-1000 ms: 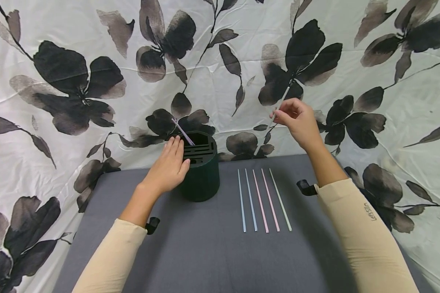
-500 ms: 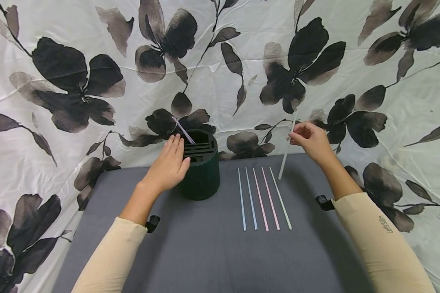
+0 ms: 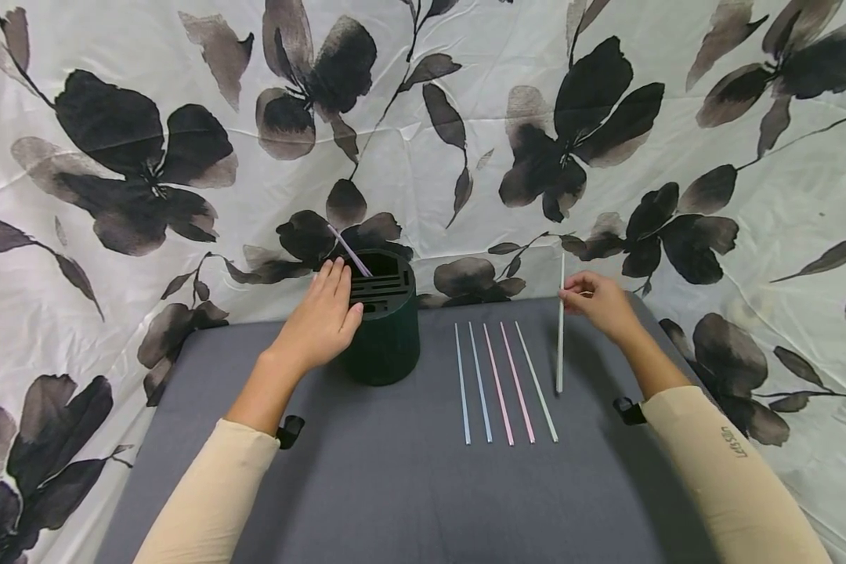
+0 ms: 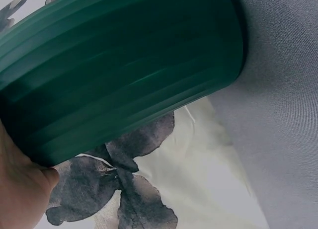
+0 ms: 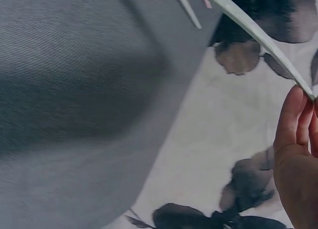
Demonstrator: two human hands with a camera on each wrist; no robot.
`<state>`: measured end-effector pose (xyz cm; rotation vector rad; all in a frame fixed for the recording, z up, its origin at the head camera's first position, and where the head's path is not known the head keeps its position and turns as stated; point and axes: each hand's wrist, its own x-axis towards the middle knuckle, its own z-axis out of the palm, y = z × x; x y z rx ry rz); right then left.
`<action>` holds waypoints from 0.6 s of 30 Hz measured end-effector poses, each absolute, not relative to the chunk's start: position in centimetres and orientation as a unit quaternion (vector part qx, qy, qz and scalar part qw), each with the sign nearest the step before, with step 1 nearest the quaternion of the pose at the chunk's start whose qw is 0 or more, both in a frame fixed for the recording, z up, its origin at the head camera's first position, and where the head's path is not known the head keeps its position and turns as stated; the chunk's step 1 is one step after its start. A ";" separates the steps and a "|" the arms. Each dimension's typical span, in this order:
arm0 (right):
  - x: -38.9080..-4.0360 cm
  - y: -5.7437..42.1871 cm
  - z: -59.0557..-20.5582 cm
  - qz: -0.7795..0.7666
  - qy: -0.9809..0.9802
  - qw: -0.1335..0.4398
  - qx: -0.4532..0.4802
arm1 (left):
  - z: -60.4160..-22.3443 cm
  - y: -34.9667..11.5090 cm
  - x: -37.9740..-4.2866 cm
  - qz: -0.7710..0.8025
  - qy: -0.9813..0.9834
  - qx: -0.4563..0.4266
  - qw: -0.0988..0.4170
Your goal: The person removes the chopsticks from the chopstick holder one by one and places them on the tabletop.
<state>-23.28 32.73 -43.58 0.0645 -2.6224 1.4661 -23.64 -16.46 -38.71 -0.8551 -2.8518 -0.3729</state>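
Note:
My left hand (image 3: pixel 319 317) lies with straight fingers on the left side of the rim of a dark green ribbed cylindrical holder (image 3: pixel 385 352). Slots cut its top, and pale purple straws (image 3: pixel 348 249), one or more, lean out of the opening at the back. Between thumb and fingertips my right hand (image 3: pixel 601 307) pinches a whitish-green straw (image 3: pixel 560 348), nearly upright, its lower end over the table; I cannot tell if it touches. In the right wrist view this straw (image 5: pixel 253 30) runs up and left from the fingertips.
On the grey table (image 3: pixel 423 501) several straws lie in a row: two blue (image 3: pixel 461 384), two pink (image 3: pixel 498 384), and one pale green (image 3: pixel 537 384) closest to the right hand. Behind the table's back edge hangs a white floral cloth (image 3: pixel 423 180).
My right hand has come down and to the right with the straw, which has swung from slanted to nearly upright. The left hand has stayed on the holder.

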 end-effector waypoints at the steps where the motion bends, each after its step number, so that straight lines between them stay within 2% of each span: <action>1: -23.3 32.8 -44.0 0.488 -0.870 0.062 0.020 | -38.7 -16.5 -23.6 -0.124 -0.948 -0.284 0.071; 13: -22.7 33.0 -47.7 0.498 -0.867 -0.014 -0.007 | -38.6 -16.6 -23.8 -0.126 -0.949 -0.280 0.066; 18: -22.6 33.0 -49.1 0.481 -0.877 -0.024 -0.010 | -38.7 -16.6 -23.8 -0.126 -0.949 -0.282 0.062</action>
